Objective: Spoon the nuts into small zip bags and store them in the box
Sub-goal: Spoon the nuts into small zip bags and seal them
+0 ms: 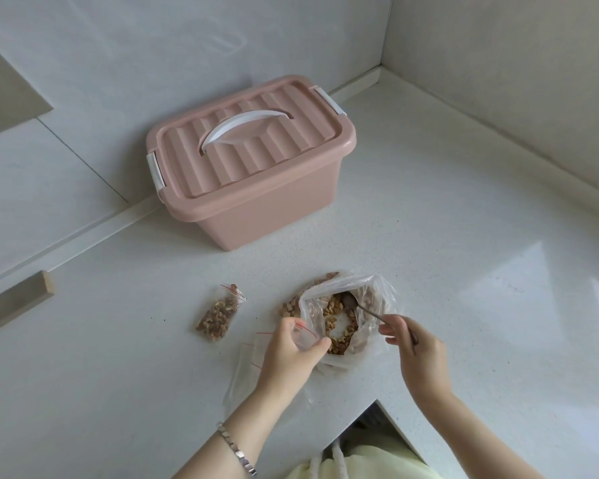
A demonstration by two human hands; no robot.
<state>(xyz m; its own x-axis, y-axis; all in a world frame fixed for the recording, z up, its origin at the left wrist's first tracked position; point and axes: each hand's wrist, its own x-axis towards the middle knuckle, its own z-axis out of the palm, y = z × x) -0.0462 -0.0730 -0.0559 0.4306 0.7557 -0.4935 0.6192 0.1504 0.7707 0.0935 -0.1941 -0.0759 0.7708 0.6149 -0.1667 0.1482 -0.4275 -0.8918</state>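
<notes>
Big clear bag (377, 288) sits open on the desk (446, 271), nuts (339, 337) inside. Right grip (412, 344) pinches the spoon (363, 307), dipped in. Left grip (293, 344) pinches an empty zip bag (303, 335) alongside. Filled zip bag (218, 316) lies left. Pink box (249, 164) behind is lidded, its contents hidden.

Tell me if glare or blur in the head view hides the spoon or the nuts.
Head view: bright glare patches sit on the white speckled countertop at right, clear of the work; the thin metal spoon and brown nut pieces look slightly soft but legible inside the crinkled clear plastic bag; the wide lens splays the white backsplash edge behind the pink ribbed plastic box.
</notes>
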